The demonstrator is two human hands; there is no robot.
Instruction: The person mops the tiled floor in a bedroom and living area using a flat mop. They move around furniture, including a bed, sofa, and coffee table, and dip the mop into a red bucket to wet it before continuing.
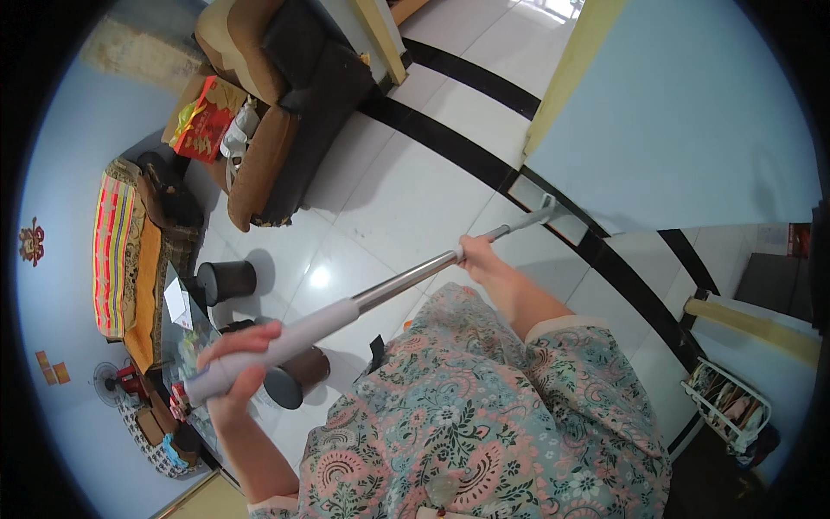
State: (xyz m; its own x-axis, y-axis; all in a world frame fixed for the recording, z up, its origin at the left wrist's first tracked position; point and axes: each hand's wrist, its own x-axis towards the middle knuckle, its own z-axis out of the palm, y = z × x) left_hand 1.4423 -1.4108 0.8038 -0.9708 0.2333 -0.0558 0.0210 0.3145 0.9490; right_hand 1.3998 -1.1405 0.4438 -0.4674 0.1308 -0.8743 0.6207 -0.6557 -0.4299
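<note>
Both hands are on a long-handled flat mop, whose pole (403, 285) runs slantwise across the view. My left hand (242, 344) is around the thick pale grey grip (305, 334) near its upper end. Further down, my right hand (478, 257) is closed around the pole, close to a pale collar. Beyond it, the thinner shaft leads to a white joint (548, 202). The pale, flat mop head (570, 228) lies on the floor across a black border strip, close to the foot of the light blue wall.
White floor tiles (415, 175) have black border strips (447, 139). A worn armchair (324, 97) holds a red box (209, 126). Dark stools (227, 280) stand beside a glass table (172, 318). A light blue wall (681, 117) rises at right; a white rack (726, 405) stands lower right.
</note>
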